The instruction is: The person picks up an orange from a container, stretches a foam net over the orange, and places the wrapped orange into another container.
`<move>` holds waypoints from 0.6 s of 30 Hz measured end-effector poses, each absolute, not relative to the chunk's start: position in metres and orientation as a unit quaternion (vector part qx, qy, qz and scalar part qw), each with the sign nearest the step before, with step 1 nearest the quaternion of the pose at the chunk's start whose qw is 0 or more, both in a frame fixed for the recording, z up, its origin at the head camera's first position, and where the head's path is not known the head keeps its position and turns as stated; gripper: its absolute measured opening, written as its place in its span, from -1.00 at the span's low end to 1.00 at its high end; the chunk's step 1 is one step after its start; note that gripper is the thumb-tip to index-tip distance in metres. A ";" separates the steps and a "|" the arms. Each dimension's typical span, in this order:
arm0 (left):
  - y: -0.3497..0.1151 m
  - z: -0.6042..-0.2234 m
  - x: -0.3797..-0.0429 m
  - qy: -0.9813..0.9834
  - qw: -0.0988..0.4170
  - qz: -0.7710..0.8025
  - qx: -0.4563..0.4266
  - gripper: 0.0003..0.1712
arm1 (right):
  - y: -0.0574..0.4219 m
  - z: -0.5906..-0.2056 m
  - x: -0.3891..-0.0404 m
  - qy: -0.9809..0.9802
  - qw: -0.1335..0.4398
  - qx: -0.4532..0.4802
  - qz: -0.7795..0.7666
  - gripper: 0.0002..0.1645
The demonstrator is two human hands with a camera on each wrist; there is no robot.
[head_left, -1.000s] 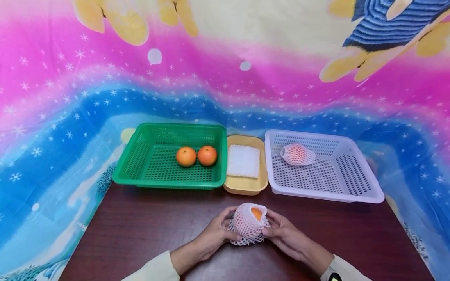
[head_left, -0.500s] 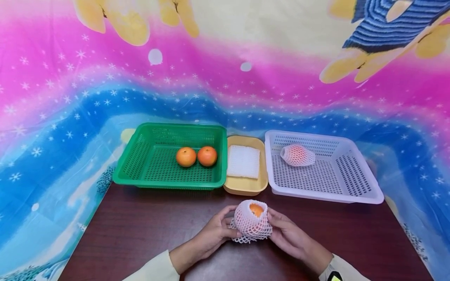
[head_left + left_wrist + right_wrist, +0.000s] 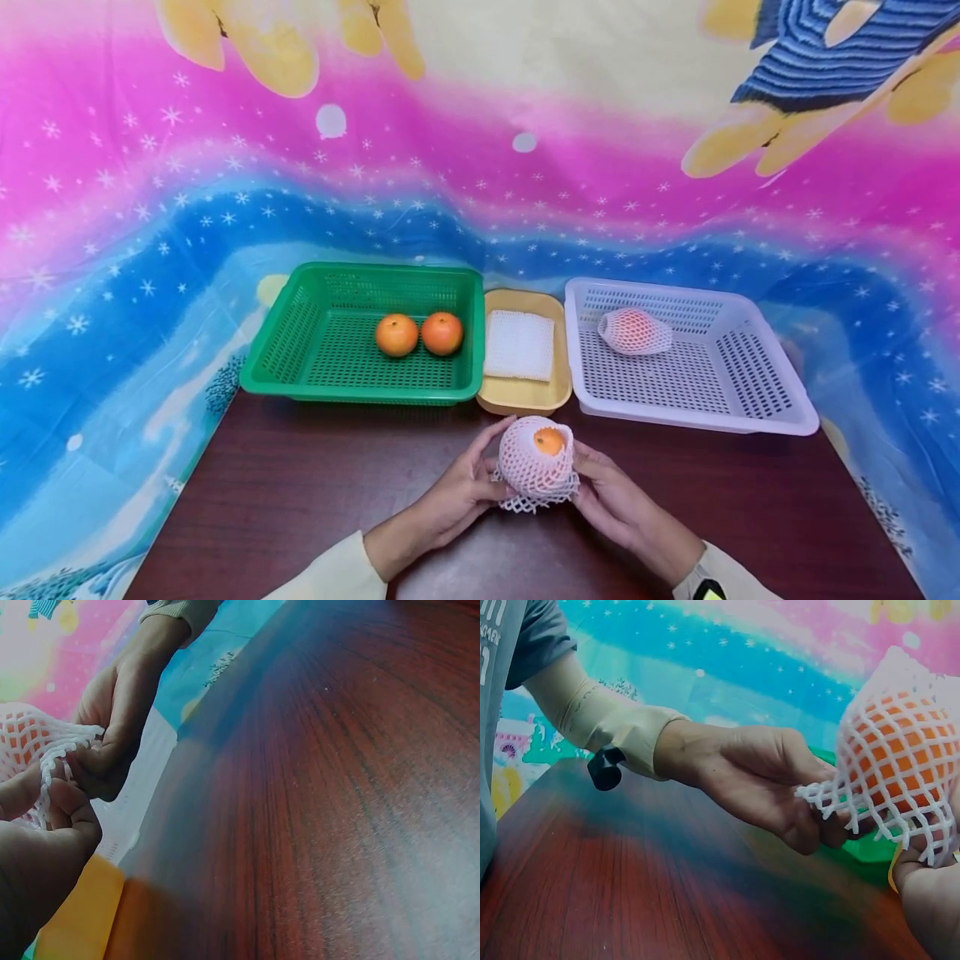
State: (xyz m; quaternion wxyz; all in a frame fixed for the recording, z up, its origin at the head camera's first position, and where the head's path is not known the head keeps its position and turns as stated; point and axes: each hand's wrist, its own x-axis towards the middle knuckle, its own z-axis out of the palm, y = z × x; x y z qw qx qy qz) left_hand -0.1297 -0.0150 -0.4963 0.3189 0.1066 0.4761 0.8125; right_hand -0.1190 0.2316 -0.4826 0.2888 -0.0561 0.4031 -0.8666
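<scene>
Netted orange (image 3: 531, 467) shifted toward yellow tray (image 3: 524, 401) edge.

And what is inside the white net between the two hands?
An orange fruit. A bare patch shows through the opening of the net, and more skin through its holes. The skin directly behind the net's material is covered and cannot be seen.

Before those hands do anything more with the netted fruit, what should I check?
1. Left hand and right hand on the netted fruit: ok, both hold it.
2. Fruit fully covered: not ok, orange skin shows at the opening.
3. Room in the lilac basket: ok, just one wrapped fruit inside.
4. White netting in the yellow tray: ok.
5. Number of spare nets there: cannot tell.
</scene>
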 end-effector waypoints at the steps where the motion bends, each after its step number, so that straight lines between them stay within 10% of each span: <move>1: -0.014 -0.496 -0.130 0.477 0.314 0.813 0.112 0.00 | 0.231 -0.482 -0.119 0.399 0.286 -0.061 -0.869 -0.53; 18: -0.013 -0.485 -0.135 0.678 0.158 0.700 0.158 -0.31 | 0.213 -0.474 -0.118 0.608 0.149 0.016 -0.780 -0.34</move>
